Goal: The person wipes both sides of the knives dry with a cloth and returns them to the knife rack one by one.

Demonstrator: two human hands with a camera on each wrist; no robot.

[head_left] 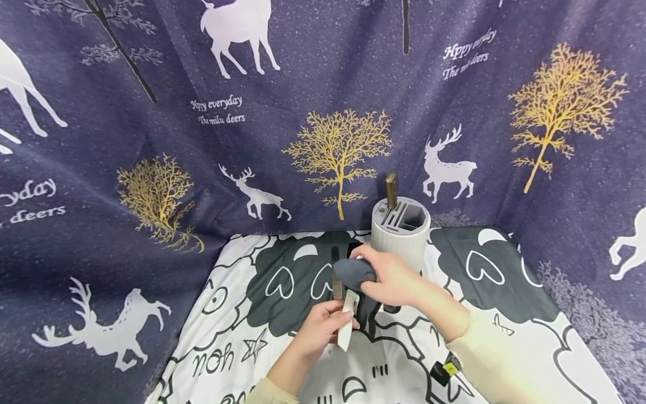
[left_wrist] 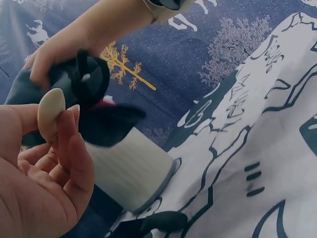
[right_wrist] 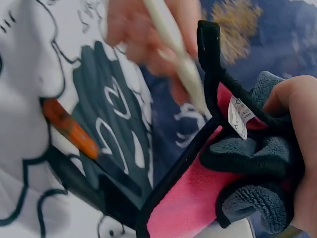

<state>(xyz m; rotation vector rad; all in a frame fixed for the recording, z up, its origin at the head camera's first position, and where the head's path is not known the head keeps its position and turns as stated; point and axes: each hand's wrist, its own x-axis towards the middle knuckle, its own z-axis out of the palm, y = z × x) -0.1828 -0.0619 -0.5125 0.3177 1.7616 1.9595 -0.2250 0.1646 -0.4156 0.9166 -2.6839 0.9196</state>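
My left hand (head_left: 323,325) pinches a slim cream-coloured utensil (head_left: 345,325) between thumb and fingers; its exact kind is unclear. In the left wrist view only the rounded end of its handle shows. Just above it, my right hand (head_left: 391,275) grips a bunched cleaning cloth (head_left: 355,273), dark grey outside. The right wrist view shows the cloth's pink inner side, black edging, hanging loop and white label. Cloth and utensil are close together; whether they touch I cannot tell. Past my left hand lies a knife (right_wrist: 72,129) with an orange-brown handle and a dark blade.
A round white knife block (head_left: 401,238) stands behind my right hand, with one brown-handled knife (head_left: 391,191) upright in it. A long black item (right_wrist: 74,183) lies beside the loose knife. Patterned white-and-dark fabric (head_left: 227,314) covers the surface; a deer-print curtain (head_left: 303,84) hangs behind.
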